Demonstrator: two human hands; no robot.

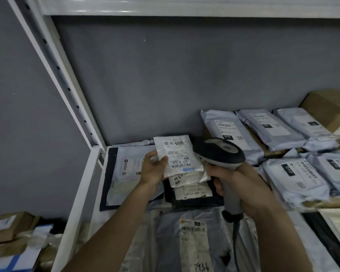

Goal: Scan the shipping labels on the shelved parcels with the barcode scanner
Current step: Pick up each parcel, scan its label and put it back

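My left hand (153, 167) grips a small white parcel (178, 156) by its left edge and tilts its shipping label toward me, just above the shelf. My right hand (241, 185) is wrapped around the grip of a grey and black barcode scanner (219, 152), whose head sits right beside the parcel's right edge. Under the held parcel lie two more small labelled packets (186, 178) on a dark bag (196, 200). A flat white mailer (126, 169) lies at the left of the shelf. The scanner's cable (236, 242) hangs down.
Several pale blue poly mailers (261, 132) with labels lie across the right of the shelf, with a cardboard box (330, 108) at the far right. A grey mailer (192, 238) lies at the near edge. The white shelf upright (67, 85) stands left; brown boxes (8, 226) sit at the lower left.
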